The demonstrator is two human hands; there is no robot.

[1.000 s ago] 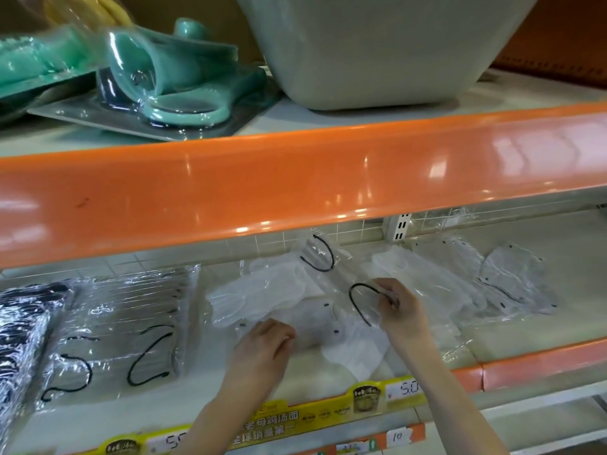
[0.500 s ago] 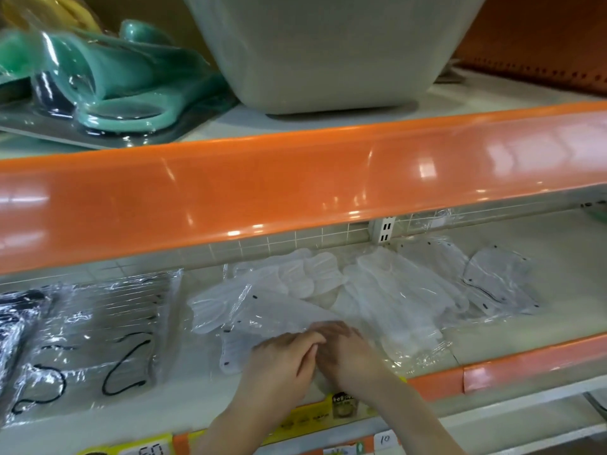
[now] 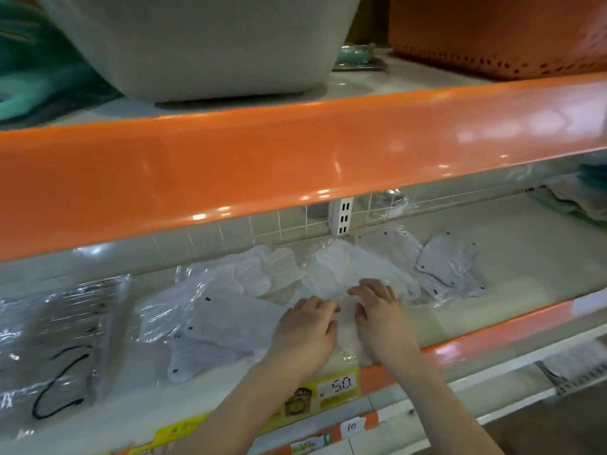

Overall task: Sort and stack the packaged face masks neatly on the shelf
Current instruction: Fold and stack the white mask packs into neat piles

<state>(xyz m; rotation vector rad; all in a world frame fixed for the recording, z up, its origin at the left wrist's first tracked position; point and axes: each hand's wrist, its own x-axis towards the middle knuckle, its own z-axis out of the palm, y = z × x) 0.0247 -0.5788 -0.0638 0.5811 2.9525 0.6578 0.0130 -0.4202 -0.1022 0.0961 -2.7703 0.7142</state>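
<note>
Shelf of crinkled clear-bagged white masks; hands atop

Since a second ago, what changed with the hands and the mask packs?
The right hand let go of the black ear loop it pinched; both hands came together, and the left hand now rests beside it on the white mask pack. The packs with black loops at left stayed put.

just one cam, head-worn, wide-angle | looks forward and down into the cream lower shelf from close up | glossy orange front edge of the upper shelf cuts across the middle | both forearms come in from the bottom | no second view to overlap
</note>
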